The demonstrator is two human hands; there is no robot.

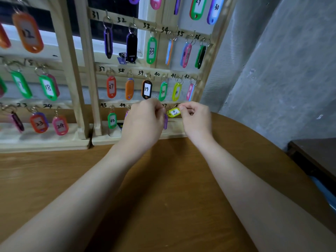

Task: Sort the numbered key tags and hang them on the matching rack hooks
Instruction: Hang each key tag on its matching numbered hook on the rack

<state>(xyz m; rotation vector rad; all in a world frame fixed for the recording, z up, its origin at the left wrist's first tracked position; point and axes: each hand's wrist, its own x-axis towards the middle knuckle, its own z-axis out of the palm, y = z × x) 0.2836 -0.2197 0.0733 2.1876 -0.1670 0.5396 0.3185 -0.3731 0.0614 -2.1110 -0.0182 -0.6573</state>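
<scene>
Pinching yellow tag 47 (174,112), right hand (195,118); left hand (143,122) grips purple tag (165,121).

You face a pale, unfinished wooden rack (89,73) on a smooth, brown wood-grain table (163,188). Glossy plastic key tags hang from thin metal rings; the yellow tag 47 (174,112) you hold has a white paper insert. The wall (281,60) beside it is rough grey concrete.
</scene>
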